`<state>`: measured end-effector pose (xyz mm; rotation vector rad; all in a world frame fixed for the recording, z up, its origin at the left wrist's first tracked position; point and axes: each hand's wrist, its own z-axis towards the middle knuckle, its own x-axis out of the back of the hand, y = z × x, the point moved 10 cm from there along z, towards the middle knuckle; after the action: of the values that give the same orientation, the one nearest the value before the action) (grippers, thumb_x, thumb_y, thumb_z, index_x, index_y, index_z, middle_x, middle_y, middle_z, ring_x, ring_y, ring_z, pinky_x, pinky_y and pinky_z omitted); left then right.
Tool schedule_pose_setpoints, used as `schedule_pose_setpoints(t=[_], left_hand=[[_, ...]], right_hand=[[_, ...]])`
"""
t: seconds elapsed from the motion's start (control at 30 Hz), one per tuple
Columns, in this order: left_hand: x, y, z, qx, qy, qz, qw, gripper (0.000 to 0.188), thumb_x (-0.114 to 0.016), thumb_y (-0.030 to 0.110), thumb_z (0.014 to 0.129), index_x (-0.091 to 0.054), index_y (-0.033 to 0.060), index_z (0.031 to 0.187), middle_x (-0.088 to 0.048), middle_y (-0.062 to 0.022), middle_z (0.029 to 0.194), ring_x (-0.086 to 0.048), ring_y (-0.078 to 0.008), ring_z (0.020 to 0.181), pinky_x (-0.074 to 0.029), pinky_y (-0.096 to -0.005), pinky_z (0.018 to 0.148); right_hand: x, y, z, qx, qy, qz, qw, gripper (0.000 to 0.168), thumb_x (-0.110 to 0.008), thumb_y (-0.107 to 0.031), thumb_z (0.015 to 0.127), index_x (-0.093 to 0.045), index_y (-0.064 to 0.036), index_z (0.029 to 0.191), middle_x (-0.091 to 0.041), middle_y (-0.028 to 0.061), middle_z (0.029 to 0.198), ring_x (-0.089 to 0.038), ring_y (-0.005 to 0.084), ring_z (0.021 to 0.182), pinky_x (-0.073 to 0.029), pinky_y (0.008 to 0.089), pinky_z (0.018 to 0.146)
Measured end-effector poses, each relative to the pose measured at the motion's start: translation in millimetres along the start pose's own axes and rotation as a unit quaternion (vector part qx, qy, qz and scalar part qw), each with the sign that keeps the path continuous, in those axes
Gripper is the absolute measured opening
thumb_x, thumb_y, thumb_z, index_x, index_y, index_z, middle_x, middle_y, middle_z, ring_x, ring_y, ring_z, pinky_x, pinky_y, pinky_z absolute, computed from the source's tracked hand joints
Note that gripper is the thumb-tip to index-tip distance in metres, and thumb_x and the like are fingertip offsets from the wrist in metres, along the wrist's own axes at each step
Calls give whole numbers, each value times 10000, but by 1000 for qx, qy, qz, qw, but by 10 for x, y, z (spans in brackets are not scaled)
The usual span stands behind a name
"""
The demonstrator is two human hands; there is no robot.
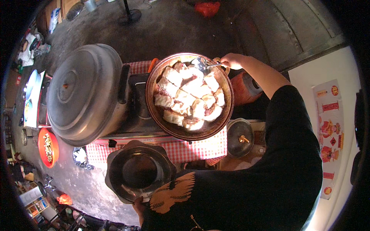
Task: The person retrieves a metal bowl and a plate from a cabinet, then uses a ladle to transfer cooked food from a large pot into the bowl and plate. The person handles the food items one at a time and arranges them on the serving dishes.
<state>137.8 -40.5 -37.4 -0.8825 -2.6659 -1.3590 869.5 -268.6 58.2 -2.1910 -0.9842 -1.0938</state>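
A round steamer or pan (189, 135) full of pale steamed buns or rolls (185, 98) stands on the gas stove (137, 127). My right hand (232, 61) grips the handle of a metal spoon or ladle (201, 64), whose bowl rests at the far edge of the rolls. Nearer my body, my left hand (139, 203) holds the rim of a dark metal basin with a wavy edge (115, 170); no food shows inside it. Left of the pan, a large aluminium steamer pot with its lid on (83, 95) covers the stove's other side.
A red-checked cloth (199, 147) lies under the stove. A red gas cylinder (242, 88) stands right of the pan, with a glass lid (240, 138) nearer me. An orange bowl of chopped food (48, 147) is at the left. A wall with a poster (329, 138) is at the right.
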Motion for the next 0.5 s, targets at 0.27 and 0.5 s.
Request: schedule_pose_setpoints(t=[0.27, 0.5], left_hand=[[102, -271, 157, -26, 23, -88, 996, 122, -631, 50, 655, -571, -34, 719, -593, -107, 724, -558, -237, 731, -454, -359, 710], [303, -637, 325, -120, -7, 82, 989, 180, -698, 102, 625, -609, 5, 748, -614, -147, 746, -595, -285, 730, -461, -367, 692]], right_hand=[[286, 46, -45, -96, 4, -138, 986, 200, -469, -188, 858, -607, -46, 879, -616, 139, 876, -589, 295, 828, -453, 404, 699], [174, 223, 67, -91, -21, -79, 992, 198, -513, -202, 836, -625, -39, 825, -620, 134, 799, -593, 272, 792, -447, 393, 668]])
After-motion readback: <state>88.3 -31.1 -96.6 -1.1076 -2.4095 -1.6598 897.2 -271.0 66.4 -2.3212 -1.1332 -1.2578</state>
